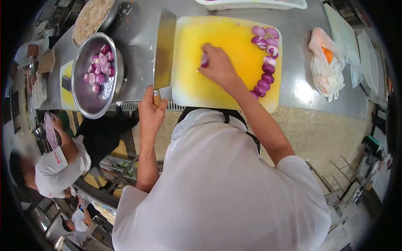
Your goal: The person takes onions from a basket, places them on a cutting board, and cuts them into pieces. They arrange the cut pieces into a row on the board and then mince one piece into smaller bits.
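My left hand is closed around the wooden handle of a cleaver, whose broad blade points away from me along the left edge of the yellow cutting board. Over the board, my right hand grips a red onion piece with its fingertips; the fingers partly cover it. Several peeled red onion pieces form a curved row down the board's right side. To the left, a metal bowl holds several more red onions.
A bowl of pale chopped food stands at the far left. A white basket sits beyond the board. On the right lies a plastic bag with something orange inside. A co-worker in white stands to my left, another person further back.
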`<state>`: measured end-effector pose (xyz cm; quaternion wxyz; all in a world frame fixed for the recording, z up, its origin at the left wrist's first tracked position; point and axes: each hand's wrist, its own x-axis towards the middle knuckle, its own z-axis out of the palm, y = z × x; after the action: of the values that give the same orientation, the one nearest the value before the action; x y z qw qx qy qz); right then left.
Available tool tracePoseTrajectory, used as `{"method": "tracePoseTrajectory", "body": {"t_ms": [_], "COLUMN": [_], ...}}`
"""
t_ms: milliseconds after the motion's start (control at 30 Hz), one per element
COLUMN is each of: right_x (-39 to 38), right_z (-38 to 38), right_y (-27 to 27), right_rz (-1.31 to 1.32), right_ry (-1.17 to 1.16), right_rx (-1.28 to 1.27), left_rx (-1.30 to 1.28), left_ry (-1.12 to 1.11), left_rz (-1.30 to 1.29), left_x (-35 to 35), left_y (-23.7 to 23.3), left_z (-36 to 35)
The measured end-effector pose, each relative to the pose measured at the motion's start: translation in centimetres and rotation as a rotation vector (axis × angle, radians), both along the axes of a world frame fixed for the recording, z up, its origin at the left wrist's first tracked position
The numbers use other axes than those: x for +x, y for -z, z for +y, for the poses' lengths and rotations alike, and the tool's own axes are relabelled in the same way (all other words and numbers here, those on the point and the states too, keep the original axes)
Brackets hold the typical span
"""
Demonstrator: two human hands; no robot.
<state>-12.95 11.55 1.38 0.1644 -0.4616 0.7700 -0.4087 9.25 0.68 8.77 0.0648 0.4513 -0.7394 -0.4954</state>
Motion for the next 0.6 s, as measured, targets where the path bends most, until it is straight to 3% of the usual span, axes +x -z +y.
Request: {"method": "tracePoseTrajectory", "body": {"t_ms": [67, 200, 267, 400, 467, 600], "right_x": [0.4, 2.1, 3.1, 2.6, 2.4, 2.8], "right_z": [2.7, 4.5, 4.4, 5.1, 5.1, 5.0], "right_y": [-1.6, 0.1, 0.5, 0.4, 1.9, 1.5], "right_rz": [0.082, 0.168, 0.156, 0.072, 0.147, 0.154], "right_ry": [0.192, 0.15, 0.181, 0.19, 0.126, 0.141], "right_rx": [0.327, 0.37, 0.172, 0.105, -0.045, -0.022], "left_rx": [-0.156, -0.225, -0.176, -0.163, -0.183, -0.192], "left_ry": [0.164, 0.307, 0.343, 0.405, 0.427, 0.503], "left_rz": [-0.044, 0.014, -0.043, -0.083, -0.088, -0.143], "left_x": [0.3, -1.2, -2.5, -3.6, -3.8, -4.7], "left_y": [0.9, 1.2, 0.4, -0.5, -0.8, -1.3], "left_z": [0.0, 1.8, 2.3, 3.3, 3.6, 4.3]}}
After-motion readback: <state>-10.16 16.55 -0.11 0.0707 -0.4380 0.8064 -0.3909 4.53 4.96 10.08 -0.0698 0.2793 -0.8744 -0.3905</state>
